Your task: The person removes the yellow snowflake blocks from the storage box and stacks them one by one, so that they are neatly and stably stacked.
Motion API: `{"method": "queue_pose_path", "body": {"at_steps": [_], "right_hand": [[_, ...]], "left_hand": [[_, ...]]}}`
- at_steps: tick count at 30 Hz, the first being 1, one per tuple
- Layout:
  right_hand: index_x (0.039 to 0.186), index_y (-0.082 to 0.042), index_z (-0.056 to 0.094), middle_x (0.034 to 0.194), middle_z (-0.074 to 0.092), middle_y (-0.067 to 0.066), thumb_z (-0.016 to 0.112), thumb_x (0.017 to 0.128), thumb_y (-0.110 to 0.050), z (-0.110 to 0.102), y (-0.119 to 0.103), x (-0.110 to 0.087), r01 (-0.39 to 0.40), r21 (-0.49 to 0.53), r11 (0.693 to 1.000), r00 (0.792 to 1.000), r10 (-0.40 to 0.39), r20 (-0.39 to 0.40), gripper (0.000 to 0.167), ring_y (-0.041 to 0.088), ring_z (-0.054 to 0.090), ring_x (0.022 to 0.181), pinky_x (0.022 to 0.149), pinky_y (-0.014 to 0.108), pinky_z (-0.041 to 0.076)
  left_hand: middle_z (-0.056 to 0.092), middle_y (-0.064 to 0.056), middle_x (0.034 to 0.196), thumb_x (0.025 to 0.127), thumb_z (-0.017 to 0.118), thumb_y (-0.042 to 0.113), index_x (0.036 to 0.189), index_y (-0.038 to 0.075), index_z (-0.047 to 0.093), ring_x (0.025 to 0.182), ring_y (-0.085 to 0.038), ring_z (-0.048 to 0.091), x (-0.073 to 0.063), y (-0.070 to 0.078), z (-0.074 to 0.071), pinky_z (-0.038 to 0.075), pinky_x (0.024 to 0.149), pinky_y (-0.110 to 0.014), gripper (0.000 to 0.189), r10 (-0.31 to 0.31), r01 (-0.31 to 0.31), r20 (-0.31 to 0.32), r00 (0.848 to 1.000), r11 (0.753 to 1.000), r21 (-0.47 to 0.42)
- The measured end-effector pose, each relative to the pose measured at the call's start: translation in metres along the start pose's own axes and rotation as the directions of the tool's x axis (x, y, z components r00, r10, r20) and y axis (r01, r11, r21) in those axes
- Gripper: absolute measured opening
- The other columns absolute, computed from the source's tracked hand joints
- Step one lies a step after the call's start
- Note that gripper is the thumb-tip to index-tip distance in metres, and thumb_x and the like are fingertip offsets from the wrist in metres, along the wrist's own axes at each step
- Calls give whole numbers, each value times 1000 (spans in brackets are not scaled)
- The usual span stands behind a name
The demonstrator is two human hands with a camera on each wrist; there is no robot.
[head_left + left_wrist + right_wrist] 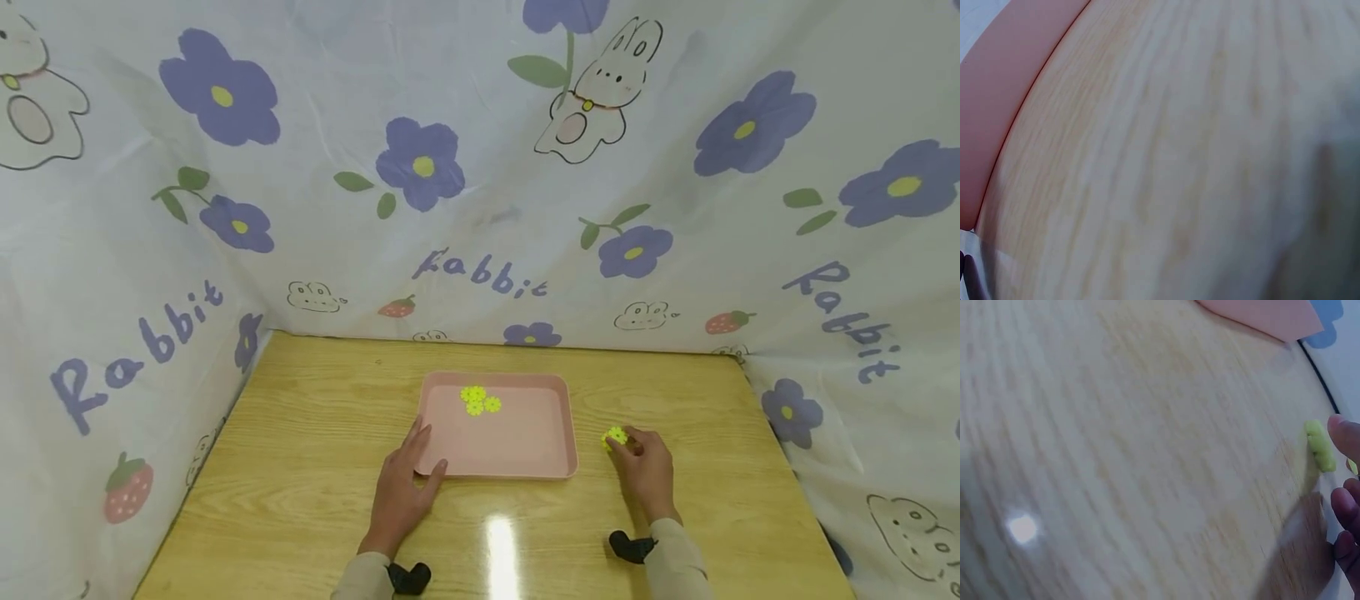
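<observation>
A shallow pink tray (498,450) lies on the table, with several bright yellow-green flower-shaped pieces (476,407) clustered near its back left. My left hand (402,496) rests at the tray's front left corner, fingers extended along the left side and thumb by the front rim. To the right of the tray, my right hand (647,471) pinches a yellow-green flower piece (617,434) between thumb and fingers, low over the table. From the right wrist, one flower piece (1320,447) shows edge-on beside the fingertips; a bit of yellow also peeks out between the fingers.
The wooden table (322,417) is enclosed at the back and sides by a white cloth (480,225) printed with rabbits, purple flowers and lettering. Light reflects off the table in front of the tray. Each wrist wears a black strap-on mount (632,547).
</observation>
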State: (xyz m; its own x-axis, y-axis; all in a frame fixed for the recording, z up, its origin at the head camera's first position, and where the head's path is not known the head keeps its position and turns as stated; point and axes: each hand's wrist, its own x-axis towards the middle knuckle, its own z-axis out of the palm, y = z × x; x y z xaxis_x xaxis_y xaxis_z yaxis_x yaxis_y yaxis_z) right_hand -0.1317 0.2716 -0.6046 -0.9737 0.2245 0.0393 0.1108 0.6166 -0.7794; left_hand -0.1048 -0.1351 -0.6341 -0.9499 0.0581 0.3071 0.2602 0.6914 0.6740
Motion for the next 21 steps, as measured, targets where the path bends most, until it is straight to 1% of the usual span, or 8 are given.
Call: {"method": "queue_pose_path", "body": {"at_steps": [3, 5, 11, 15, 21], "right_hand": [[133, 4, 67, 120, 63, 22, 75, 98, -26, -1, 1, 1, 1, -7, 1000, 1000, -1, 24, 47, 34, 64, 103, 87, 52, 56], [133, 4, 67, 120, 62, 21, 75, 98, -26, -1, 0, 1, -11, -4, 1000, 999, 11, 43, 47, 34, 64, 104, 87, 51, 56], [132, 3, 68, 116, 60, 19, 76, 97, -25, -1, 1, 3, -42, 5, 999, 994, 41, 96, 45, 30, 63, 100, 78, 36, 53], [132, 3, 68, 116, 60, 18, 77, 97, -26, 0, 2, 3, -48, 6, 999, 994, 47, 102, 46, 29, 62, 98, 76, 33, 52], [130, 4, 69, 111, 61, 19, 78, 95, -24, 0, 1, 2, -30, -15, 999, 995, 31, 91, 46, 28, 59, 92, 73, 32, 51]], "left_hand": [[32, 3, 168, 101, 67, 38, 155, 11, 49, 144, -25, 47, 0, 1, 0, 39, 112, -56, 63, -2, 2, -4, 1000, 1000, -2], [32, 2, 168, 101, 68, 37, 155, 11, 49, 144, -25, 47, 0, 1, 0, 39, 112, -56, 63, -2, 2, -3, 1000, 1000, -1], [33, 0, 168, 101, 68, 37, 155, 11, 49, 143, -26, 47, 0, 2, -1, 39, 112, -56, 63, 7, -7, -7, 1000, 1000, 6], [33, 1, 168, 100, 68, 36, 155, 10, 49, 144, -26, 47, 1, 2, -1, 38, 112, -56, 63, 7, -7, -8, 1000, 1000, 5], [34, -1, 168, 100, 69, 34, 154, 9, 50, 144, -27, 47, 0, 3, -1, 39, 111, -56, 63, 14, -14, -15, 1000, 1000, 6]]}}
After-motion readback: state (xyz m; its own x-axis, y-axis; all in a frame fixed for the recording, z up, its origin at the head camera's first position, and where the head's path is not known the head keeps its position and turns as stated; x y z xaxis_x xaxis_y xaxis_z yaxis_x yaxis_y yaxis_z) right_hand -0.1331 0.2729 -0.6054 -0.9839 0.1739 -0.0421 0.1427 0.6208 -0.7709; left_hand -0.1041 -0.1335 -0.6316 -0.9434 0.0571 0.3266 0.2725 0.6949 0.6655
